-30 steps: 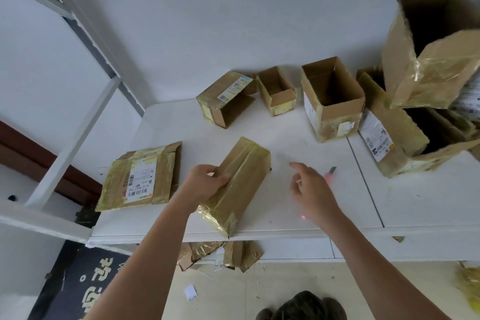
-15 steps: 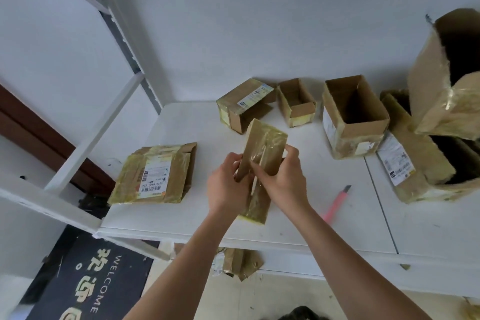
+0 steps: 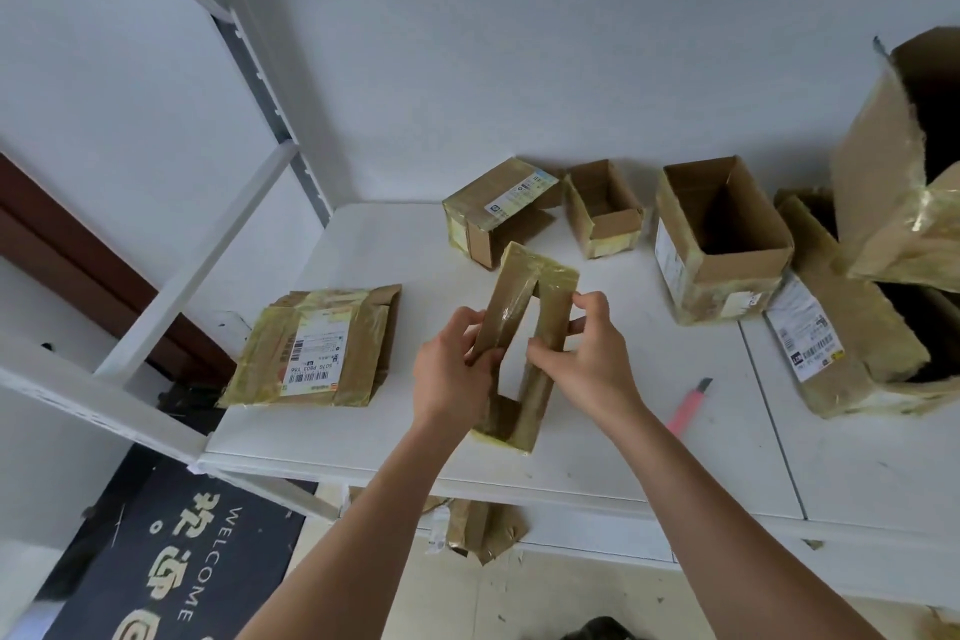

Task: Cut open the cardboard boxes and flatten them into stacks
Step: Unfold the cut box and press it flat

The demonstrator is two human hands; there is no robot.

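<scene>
A home entryway or storeroom: welcome mat (image 3: 171,551), white metal shelving (image 3: 249,83), opened parcel boxes (image 3: 722,239).

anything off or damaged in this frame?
Yes: the big cardboard box at far right has a ragged, torn rim and tilts on the boxes below it. Crumpled taped cardboard scraps lie on the floor under the table.

White wall (image 3: 519,42), white table (image 3: 649,473), dark welcome mat (image 3: 171,561)

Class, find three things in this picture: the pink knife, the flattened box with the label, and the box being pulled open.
pink knife (image 3: 687,408), head view, on its handle.
flattened box (image 3: 317,347), head view, on its label.
held box (image 3: 546,327), head view, on its right wall.
</scene>
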